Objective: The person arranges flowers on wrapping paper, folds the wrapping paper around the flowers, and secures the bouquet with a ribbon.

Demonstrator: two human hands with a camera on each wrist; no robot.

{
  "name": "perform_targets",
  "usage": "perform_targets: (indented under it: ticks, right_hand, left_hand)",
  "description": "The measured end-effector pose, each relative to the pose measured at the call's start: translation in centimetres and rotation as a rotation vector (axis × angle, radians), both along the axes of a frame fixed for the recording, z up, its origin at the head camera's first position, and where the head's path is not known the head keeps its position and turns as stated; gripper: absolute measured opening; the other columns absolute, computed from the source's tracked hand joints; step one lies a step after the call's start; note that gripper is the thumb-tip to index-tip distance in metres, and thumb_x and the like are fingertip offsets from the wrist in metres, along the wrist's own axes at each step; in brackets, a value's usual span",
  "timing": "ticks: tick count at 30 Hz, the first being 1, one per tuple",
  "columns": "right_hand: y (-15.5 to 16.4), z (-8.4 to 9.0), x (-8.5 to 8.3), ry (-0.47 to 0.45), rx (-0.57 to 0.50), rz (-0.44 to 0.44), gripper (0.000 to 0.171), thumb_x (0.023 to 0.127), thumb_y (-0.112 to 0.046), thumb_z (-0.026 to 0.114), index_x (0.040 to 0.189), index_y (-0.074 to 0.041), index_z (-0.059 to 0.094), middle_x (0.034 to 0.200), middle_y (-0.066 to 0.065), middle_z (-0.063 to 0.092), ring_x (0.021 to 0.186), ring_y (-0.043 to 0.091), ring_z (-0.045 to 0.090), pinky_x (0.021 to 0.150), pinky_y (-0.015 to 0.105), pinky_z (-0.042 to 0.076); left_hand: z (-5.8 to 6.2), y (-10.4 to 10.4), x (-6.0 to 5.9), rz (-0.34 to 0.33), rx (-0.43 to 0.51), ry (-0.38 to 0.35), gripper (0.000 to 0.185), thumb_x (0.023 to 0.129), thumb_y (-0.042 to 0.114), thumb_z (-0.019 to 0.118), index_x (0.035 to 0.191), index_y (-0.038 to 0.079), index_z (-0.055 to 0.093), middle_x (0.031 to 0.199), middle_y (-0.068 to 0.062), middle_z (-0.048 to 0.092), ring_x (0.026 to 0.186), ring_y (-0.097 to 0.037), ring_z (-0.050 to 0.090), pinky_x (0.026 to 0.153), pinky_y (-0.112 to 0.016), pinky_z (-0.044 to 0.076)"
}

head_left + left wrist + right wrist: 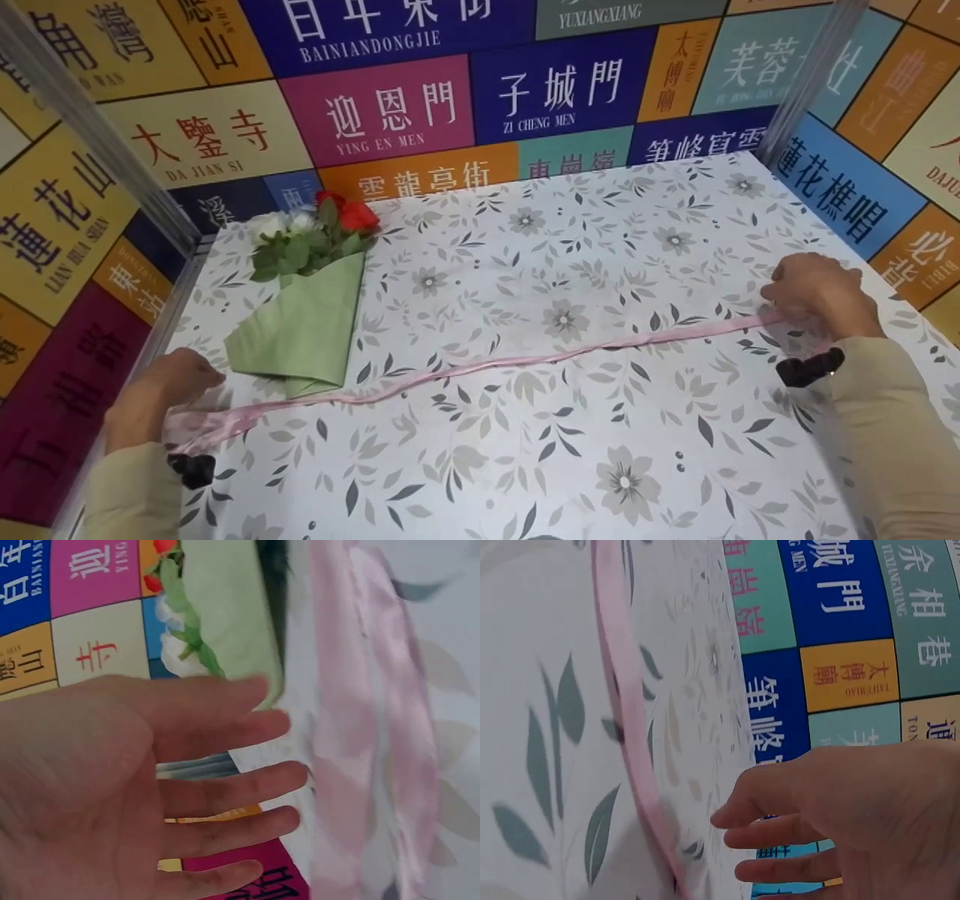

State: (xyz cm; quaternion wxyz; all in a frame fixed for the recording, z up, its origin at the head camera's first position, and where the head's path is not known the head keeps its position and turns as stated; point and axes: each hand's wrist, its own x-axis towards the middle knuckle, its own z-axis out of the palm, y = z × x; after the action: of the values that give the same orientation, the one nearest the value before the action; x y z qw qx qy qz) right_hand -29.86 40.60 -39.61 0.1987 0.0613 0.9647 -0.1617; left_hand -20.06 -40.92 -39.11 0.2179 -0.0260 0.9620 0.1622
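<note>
A long pink ribbon lies stretched across the patterned tabletop, running from near the left hand up to near the right hand. My left hand is above its left end, where it spreads into two strands; in the left wrist view the fingers are extended beside the ribbon, holding nothing. My right hand hovers at the other end, its fingers loosely bent with nothing between them in the right wrist view. A bouquet of red and white flowers in pale green wrapping lies at the left, its wrapped base close to the ribbon.
The table has a white cover printed with grey flowers and leaves. Coloured panels with lettering stand behind it and at both sides. A metal post rises at the back left corner, and another at the back right.
</note>
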Motion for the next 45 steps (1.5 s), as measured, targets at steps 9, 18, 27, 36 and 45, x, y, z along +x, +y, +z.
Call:
perform_targets:
  ticks: [9, 18, 27, 36, 45]
  right_hand:
    - [-6.5, 0.5, -2.5, 0.283, -0.009, 0.096, 0.057, 0.099, -0.033, 0.054, 0.138, 0.008, 0.048, 0.138, 0.035, 0.045, 0.126, 0.054, 0.041, 0.099, 0.069, 0.036]
    - [-12.8, 2.0, -3.2, 0.367, -0.142, 0.125, 0.049, 0.1, -0.027, 0.053, 0.14, 0.002, 0.052, 0.143, 0.031, 0.046, 0.132, 0.052, 0.041, 0.104, 0.068, 0.035]
    - [-19.4, 2.1, -3.3, 0.467, -0.369, 0.193, 0.041, 0.099, -0.019, 0.056, 0.137, -0.004, 0.057, 0.143, 0.02, 0.051, 0.134, 0.041, 0.048, 0.106, 0.059, 0.042]
    - [-25.9, 1.7, -3.7, 0.389, -0.58, 0.277, 0.04, 0.1, -0.021, 0.058, 0.139, -0.01, 0.057, 0.145, 0.01, 0.052, 0.136, 0.032, 0.051, 0.11, 0.049, 0.044]
    - [-31.9, 0.3, -3.2, 0.313, -0.747, 0.353, 0.04, 0.101, -0.025, 0.06, 0.139, -0.012, 0.057, 0.145, 0.008, 0.053, 0.134, 0.026, 0.053, 0.106, 0.045, 0.048]
  left_hand:
    - [0.5, 3.1, -1.0, 0.062, 0.033, 0.186, 0.061, 0.105, 0.036, 0.047, 0.141, -0.013, 0.044, 0.136, -0.042, 0.048, 0.125, -0.058, 0.048, 0.101, -0.067, 0.041]
    - [-0.1, 4.8, -1.6, 0.155, 0.126, 0.31, 0.07, 0.104, 0.044, 0.046, 0.148, -0.01, 0.035, 0.145, -0.042, 0.039, 0.13, -0.058, 0.042, 0.104, -0.068, 0.038]
    - [-1.0, 6.3, -1.7, 0.247, 0.217, 0.43, 0.071, 0.096, 0.04, 0.064, 0.148, -0.003, 0.039, 0.144, -0.039, 0.044, 0.128, -0.055, 0.045, 0.101, -0.065, 0.041]
    - [-2.1, 7.4, -1.8, 0.325, 0.296, 0.455, 0.072, 0.092, 0.032, 0.07, 0.15, 0.002, 0.039, 0.147, -0.034, 0.045, 0.13, -0.051, 0.048, 0.099, -0.062, 0.045]
    - [-2.5, 7.8, -1.6, 0.348, 0.384, 0.45, 0.073, 0.09, 0.023, 0.073, 0.151, 0.003, 0.038, 0.148, -0.033, 0.044, 0.134, -0.05, 0.046, 0.098, -0.06, 0.048]
